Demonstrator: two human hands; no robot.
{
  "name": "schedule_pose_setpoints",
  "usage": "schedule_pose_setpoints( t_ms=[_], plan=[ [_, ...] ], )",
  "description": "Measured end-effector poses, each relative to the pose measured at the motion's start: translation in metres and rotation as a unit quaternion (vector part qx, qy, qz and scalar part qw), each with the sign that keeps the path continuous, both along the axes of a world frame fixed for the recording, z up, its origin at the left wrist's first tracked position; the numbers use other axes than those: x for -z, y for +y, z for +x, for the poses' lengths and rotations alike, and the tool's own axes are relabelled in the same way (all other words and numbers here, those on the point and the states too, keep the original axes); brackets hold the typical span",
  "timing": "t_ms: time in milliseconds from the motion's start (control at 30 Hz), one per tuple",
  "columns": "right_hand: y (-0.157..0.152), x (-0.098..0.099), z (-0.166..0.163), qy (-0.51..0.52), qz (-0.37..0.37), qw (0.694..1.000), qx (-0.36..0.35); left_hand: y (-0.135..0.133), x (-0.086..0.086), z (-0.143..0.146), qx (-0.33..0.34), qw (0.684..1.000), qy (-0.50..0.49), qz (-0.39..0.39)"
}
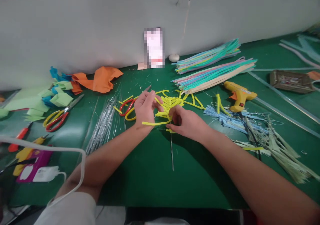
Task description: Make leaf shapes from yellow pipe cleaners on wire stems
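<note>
Text first: phone propped on the wall is pixelated, unreadable. Print on the white charger and the marking on the yellow glue gun too small to read.

Left hand: partly closed, fingers bent, back toward the camera, fingertips at the left edge of the yellow pipe-cleaner piece. Can't tell if it's pinching a strand.

Right hand: fingers curled, thumb and index bent in, has hold of the piece's near end. Both forearms reach in from the near edge, hands almost meeting.

Piece sits mid-desk, between and just beyond the hands, ribbed rows like a leaf. One loose strand sticks out left across the left wrist; thin wire points from the near end toward the person. Scissors partly under the left hand.

Containers: brown box far right, small mixed bits or a pattern on top, can't tell which.

Also: two pipe-cleaner bundles back right, silver wire bundle left of the left hand, second scissors farther left, purple power strip near left with the charger on it.
</note>
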State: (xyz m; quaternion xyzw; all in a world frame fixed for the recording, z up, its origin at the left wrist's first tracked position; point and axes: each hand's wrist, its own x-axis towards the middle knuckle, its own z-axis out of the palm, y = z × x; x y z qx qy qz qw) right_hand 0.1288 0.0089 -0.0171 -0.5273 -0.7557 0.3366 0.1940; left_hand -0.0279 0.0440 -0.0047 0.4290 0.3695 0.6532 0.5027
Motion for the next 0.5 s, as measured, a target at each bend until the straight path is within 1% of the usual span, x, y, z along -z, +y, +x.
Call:
schedule_pose_setpoints(
  t_ms=[67, 133, 267, 367, 433, 500],
  plan=[
    [0.003, 0.004, 0.0, 0.022, -0.016, 0.999, 0.023, 0.001, 0.001, 0.0, -0.001, 1.0, -0.011, 0.005],
    [0.006, 0.006, -0.001, 0.027, -0.019, 0.999, 0.023, 0.002, 0.003, -0.001, 0.006, 1.0, -0.015, 0.009],
    [0.006, 0.003, -0.001, -0.029, -0.015, 0.999, -0.009, 0.004, 0.007, -0.002, 0.017, 1.0, -0.013, 0.018],
    [0.006, 0.004, -0.002, -0.061, 0.003, 0.998, -0.01, 0.006, 0.012, -0.003, 0.028, 0.999, -0.003, 0.025],
    [0.007, 0.008, -0.002, -0.043, 0.01, 0.999, -0.004, 0.006, 0.015, -0.003, 0.05, 0.998, 0.017, 0.037],
    [0.008, 0.014, -0.001, 0.004, 0.002, 1.0, 0.011, 0.006, 0.018, -0.005, 0.071, 0.995, 0.04, 0.05]
  ],
)
